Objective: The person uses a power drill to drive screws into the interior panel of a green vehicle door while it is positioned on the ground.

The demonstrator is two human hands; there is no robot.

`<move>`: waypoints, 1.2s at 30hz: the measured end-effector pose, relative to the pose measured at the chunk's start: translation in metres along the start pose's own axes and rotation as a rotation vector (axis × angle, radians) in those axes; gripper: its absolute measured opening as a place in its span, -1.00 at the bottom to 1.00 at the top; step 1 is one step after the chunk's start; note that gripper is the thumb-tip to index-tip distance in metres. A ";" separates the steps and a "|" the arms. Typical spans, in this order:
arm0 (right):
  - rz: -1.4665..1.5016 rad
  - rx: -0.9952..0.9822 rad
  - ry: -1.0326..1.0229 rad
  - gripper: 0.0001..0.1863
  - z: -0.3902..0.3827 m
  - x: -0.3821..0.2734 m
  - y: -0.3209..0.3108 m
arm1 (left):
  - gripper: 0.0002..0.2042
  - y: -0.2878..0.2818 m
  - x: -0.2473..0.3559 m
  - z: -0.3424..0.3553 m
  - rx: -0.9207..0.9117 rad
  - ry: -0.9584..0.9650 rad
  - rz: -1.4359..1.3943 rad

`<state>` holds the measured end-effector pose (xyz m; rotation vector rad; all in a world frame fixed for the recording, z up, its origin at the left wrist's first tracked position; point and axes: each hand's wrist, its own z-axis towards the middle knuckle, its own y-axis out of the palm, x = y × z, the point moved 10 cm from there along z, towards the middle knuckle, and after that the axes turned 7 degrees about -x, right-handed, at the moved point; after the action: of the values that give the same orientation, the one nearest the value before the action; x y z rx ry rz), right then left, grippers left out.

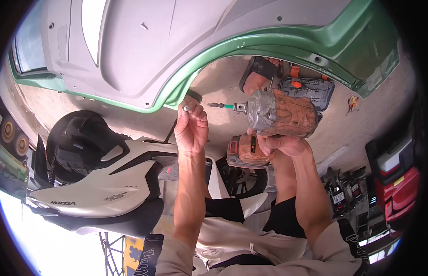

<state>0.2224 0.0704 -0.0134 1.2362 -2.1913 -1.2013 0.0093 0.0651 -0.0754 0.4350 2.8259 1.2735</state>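
Cordless impact wrench (280, 112), its orange-and-grey shell badly scuffed, lies right of the frame's centre with its nose toward the left. The right hand (287, 146) is wrapped round the grip, just right of the battery pack (237, 149); whether a finger presses the trigger, I cannot tell. From the nose a slim driver bit (215, 105) with a green-banded shank points at the left hand (192, 131), whose thumb and fingertips pinch a small silvery fastener (186, 108) near the middle of the frame. Bit and fastener are near each other but apart, below the green-edged vehicle body panel (269, 39) across the top.

To handle this well, I would keep the trigger idle while bare fingertips are so close to the bit, and bring the fastener's drive end square to it — which end shows is too small to tell. The wrench looks heavy, so a firm wrist should help keep its axis true. Short, gentle bursts seem safest, fingers well clear first — and too light a pinch could let so small a piece slip.
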 end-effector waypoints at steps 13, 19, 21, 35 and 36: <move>-0.669 0.140 0.190 -0.31 0.097 0.086 0.062 | -0.96 -0.028 0.105 -0.011 -0.164 0.194 -0.183; -0.628 0.128 0.230 -0.34 0.114 0.108 0.074 | -0.93 -0.048 0.122 -0.021 -0.019 0.247 -0.191; -0.656 0.121 0.244 -0.34 0.116 0.111 0.072 | -0.92 -0.050 0.123 -0.024 0.018 0.265 -0.183; -0.860 0.229 0.363 -0.54 0.118 0.099 0.055 | -0.89 -0.073 0.121 -0.024 0.217 0.265 -0.109; -0.897 0.280 0.369 -0.48 0.113 0.100 0.058 | -0.88 -0.082 0.124 -0.035 0.268 0.246 -0.041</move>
<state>0.0637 0.0603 -0.0419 2.4761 -1.5705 -0.8096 -0.1348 0.0197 -0.0997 0.2353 3.2096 1.0078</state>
